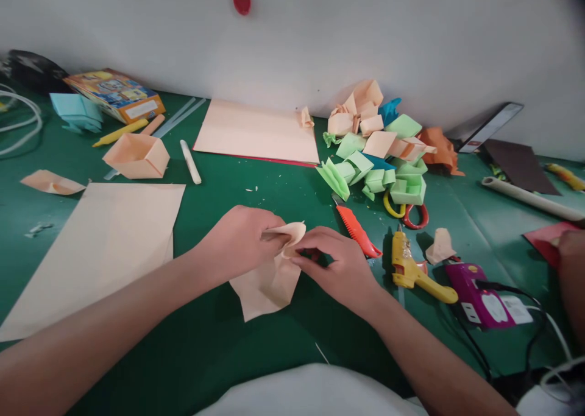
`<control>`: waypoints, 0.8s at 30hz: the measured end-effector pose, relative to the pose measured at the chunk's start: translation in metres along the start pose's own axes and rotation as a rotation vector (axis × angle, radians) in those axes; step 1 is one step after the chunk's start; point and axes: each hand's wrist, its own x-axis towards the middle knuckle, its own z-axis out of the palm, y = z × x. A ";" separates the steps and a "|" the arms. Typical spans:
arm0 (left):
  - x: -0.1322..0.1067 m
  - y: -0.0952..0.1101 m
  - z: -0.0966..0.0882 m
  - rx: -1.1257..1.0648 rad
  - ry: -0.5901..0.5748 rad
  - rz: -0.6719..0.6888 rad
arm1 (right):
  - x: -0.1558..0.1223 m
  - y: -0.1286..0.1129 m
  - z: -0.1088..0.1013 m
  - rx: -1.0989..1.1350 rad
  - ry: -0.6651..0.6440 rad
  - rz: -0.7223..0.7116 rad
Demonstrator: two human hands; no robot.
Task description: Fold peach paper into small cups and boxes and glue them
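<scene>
1. Peach paper is held above the green surface, to the left of the glue gun; its upper edge is curled over and its lower part hangs loose.
2. By the left hand, farther left of the glue gun, the curl is gripped with closed fingers. By the right hand, nearer the glue gun, its rim appears to be pinched narrowly between thumb and fingertips.
3. The curl could be creased or torn if it is squeezed or pulled unevenly, since the sheet looks thin.
4. Knuckles could be nicked by the red cutter, left of the glue gun, if the right hand is pushed forward; its blade seems bared.
5. Skin could be burned if the glue gun is hot, which cannot be told.
6. The black cord, right of the glue gun, could be snagged by a careless forearm.
</scene>
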 end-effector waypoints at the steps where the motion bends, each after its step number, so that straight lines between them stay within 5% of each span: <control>1: 0.000 -0.001 0.001 0.052 0.022 -0.001 | 0.000 -0.001 0.000 0.050 -0.002 0.051; 9: 0.007 -0.006 0.000 -0.020 0.091 -0.202 | 0.003 0.012 0.000 0.465 0.042 0.367; 16: 0.013 -0.014 0.003 -0.395 0.055 -0.359 | 0.006 0.013 -0.001 0.447 0.084 0.404; 24: 0.002 0.001 0.006 -0.085 0.075 -0.168 | 0.001 0.002 -0.001 -0.104 0.170 -0.038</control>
